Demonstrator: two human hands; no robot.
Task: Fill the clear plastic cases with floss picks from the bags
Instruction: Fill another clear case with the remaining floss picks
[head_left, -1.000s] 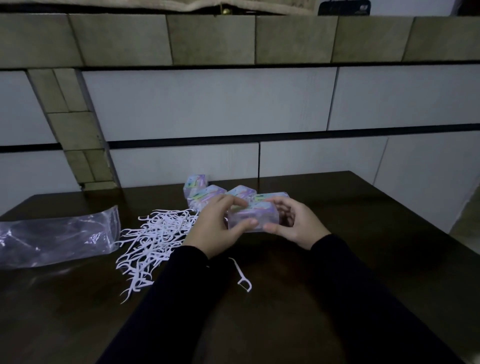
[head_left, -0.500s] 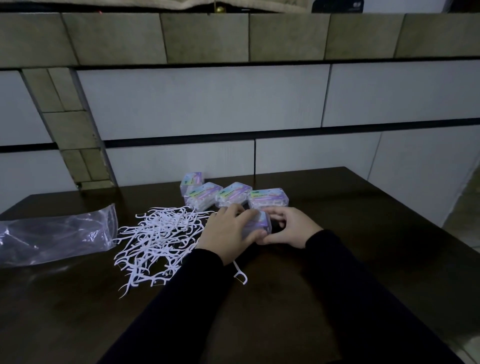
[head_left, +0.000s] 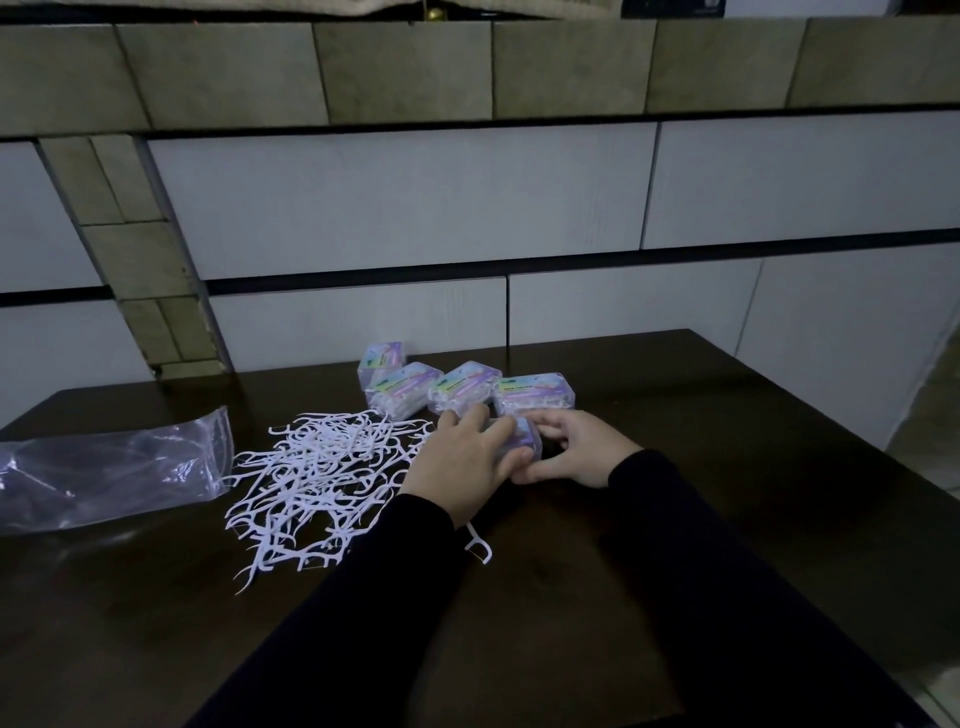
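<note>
A clear plastic case (head_left: 525, 439) sits on the dark bench (head_left: 727, 519) near its middle, held between both hands. The left hand (head_left: 462, 462) lies over the case's top and near-left side, fingers curled round it, the back of the hand facing the camera. The right hand (head_left: 576, 449) grips the case's right end, fingers bent around it and thumb at the near edge. Both forearms, in black sleeves (head_left: 675, 571), reach in from the near edge of the bench. Just beyond the held case, toward the far edge, four more cases (head_left: 457, 387) stand in a loose row, each showing white picks inside. Left of the hands lies one loose heap of white floss picks (head_left: 317, 467), too tangled to count; a single pick (head_left: 479, 544) lies apart beside the left wrist. Near the left edge lies one clear plastic bag (head_left: 104, 467), flattened.
</note>
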